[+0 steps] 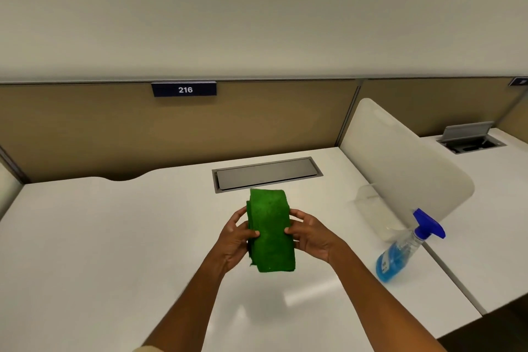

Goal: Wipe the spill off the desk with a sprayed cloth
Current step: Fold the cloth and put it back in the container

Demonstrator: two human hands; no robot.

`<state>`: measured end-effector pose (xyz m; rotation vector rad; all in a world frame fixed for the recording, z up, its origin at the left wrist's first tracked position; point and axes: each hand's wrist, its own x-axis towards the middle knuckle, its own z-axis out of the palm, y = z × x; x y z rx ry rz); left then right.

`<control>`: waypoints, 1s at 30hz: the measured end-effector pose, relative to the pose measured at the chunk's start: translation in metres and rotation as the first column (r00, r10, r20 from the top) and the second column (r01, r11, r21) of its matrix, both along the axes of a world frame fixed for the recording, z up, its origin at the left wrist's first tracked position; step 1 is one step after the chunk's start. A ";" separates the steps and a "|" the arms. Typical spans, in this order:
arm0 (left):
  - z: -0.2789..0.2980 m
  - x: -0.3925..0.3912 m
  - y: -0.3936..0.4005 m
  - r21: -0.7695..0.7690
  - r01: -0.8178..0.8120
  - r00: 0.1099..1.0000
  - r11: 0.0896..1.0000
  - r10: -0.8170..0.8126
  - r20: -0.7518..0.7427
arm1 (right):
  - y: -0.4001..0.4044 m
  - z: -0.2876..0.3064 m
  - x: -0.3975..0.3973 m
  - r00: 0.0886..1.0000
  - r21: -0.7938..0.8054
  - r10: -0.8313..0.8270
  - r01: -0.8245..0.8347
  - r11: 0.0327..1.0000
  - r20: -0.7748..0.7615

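Observation:
A folded green cloth (271,233) is held up above the white desk (114,237), near its middle. My left hand (235,240) grips the cloth's left edge and my right hand (310,236) grips its right edge, thumbs on the front face. A clear spray bottle (400,251) with blue liquid and a blue trigger head stands on the desk to the right of my hands, untouched. I cannot make out a spill on the desk surface; only pale reflections show below my arms.
A grey cable hatch (265,174) is set into the desk behind the cloth. A white side divider (400,157) rises on the right, with a neighbouring desk beyond. A tan back panel carries a sign reading 216 (184,89).

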<state>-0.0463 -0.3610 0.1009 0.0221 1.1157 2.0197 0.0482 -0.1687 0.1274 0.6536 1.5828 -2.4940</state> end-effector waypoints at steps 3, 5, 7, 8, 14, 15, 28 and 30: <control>0.028 -0.017 0.021 0.048 -0.037 0.993 0.998 0.042 -0.109 | 0.016 0.018 -0.014 0.987 0.014 -0.055 0.058 0.998 -0.149; 0.053 -0.028 0.040 0.060 -0.069 0.979 0.996 0.079 -0.186 | 0.031 0.035 -0.026 0.967 0.029 -0.104 0.114 0.993 -0.233; 0.075 -0.036 0.059 0.063 -0.092 0.964 0.994 0.105 -0.246 | 0.047 0.053 -0.034 0.952 0.064 -0.126 0.149 0.987 -0.280; 0.083 -0.039 0.069 0.070 -0.099 0.958 0.993 0.114 -0.262 | 0.056 0.063 -0.035 0.946 0.083 -0.120 0.152 0.985 -0.302; 0.101 -0.048 0.138 0.088 -0.148 0.936 0.985 0.168 -0.308 | 0.129 0.086 -0.038 0.927 0.164 -0.072 0.141 0.976 -0.367; 0.100 -0.047 0.152 0.084 -0.155 0.937 0.984 0.173 -0.305 | 0.143 0.086 -0.038 0.932 0.171 -0.072 0.141 0.975 -0.355; 0.087 -0.034 0.306 0.011 -0.320 0.935 0.947 0.318 -0.159 | 0.291 0.093 -0.036 0.989 0.152 0.131 -0.139 0.978 0.067; 0.081 -0.029 0.325 0.008 -0.314 0.941 0.949 0.312 -0.133 | 0.311 0.087 -0.035 0.986 0.246 0.145 -0.162 0.956 0.084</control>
